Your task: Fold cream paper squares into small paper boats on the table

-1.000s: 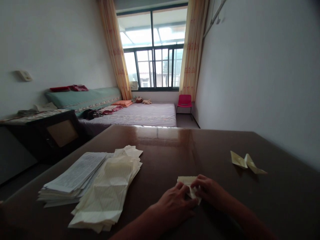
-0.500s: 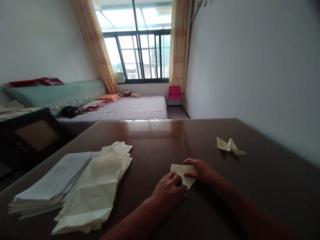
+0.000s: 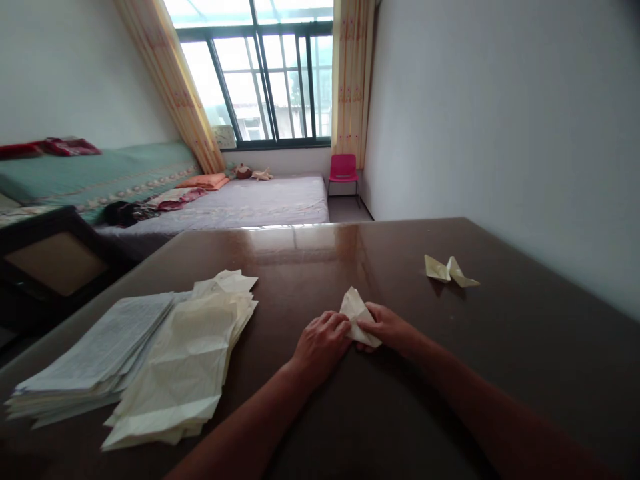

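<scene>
A small piece of folded cream paper (image 3: 356,310) is between my hands near the middle of the table, one pointed corner facing away from me. My left hand (image 3: 324,339) is closed on its left side, knuckles up, with the fingertips partly hidden. On the other side my right hand (image 3: 387,328) pinches the paper, thumb on top and fingers beneath. Farther off to the right stands a folded paper figure (image 3: 449,270) with two raised points, apart from both hands.
Left on the brown table (image 3: 300,267) lie a stack of printed sheets (image 3: 100,343) and a pile of creased cream paper (image 3: 180,367). Beyond the table are a bed (image 3: 280,200) and a pink chair (image 3: 343,169). A white wall (image 3: 500,120) runs along the right.
The paper has been turned, so a pointed corner now faces away instead of a flat edge. Both hands have shifted around it, the right fingers now beneath. The camera view has tilted slightly down.
</scene>
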A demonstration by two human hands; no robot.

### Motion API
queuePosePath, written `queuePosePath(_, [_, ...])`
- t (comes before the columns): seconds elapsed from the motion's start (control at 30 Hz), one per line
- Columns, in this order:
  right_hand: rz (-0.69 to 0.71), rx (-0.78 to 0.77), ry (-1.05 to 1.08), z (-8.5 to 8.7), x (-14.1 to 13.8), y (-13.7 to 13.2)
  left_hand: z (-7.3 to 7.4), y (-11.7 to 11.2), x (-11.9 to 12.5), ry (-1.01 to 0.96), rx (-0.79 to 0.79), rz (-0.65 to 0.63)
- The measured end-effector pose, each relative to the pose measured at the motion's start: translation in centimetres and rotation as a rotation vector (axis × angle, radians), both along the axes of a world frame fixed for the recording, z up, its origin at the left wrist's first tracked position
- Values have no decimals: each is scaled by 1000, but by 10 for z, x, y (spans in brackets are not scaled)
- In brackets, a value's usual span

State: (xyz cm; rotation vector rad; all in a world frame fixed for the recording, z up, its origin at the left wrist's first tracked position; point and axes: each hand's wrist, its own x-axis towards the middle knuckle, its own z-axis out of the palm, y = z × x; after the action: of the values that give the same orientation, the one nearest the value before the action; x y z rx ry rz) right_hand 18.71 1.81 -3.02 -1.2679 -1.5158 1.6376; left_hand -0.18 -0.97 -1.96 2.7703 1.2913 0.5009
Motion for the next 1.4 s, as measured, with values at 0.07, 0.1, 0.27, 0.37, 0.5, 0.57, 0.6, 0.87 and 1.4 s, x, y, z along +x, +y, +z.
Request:
queuePosePath(0.07, [63,-52,20,4,-1,-3,0,2,-1,33,7,26])
queuePosePath(0.1, [85,-71,28,6,0,-5,0,3,-1,43,11,36])
queuePosePath(0.27, [173,-99,15,11,1,-9,-3,7,-7,52,20,-11])
queuePosePath(0.37, [350,-103,-119,13,12,-7,-4,12,-11,58,6,-37])
queuePosePath(0.5, [439,82,-377,22,40,3,-5,19,-16,43,-47,-93])
queuePosePath(0.57, [318,370,-483,27,51,9,-6,22,-19,0,-66,-126])
queuePosePath(0.6, [279,508,-506,28,54,11,-7,24,-21,-24,-76,-144])
queuePosePath(0.87, [431,823,-563,15,42,13,-9,32,-29,-131,-135,-232])
queuePosePath(1.4, [459,830,-522,19,30,2,12,6,-28,5,-186,-148])
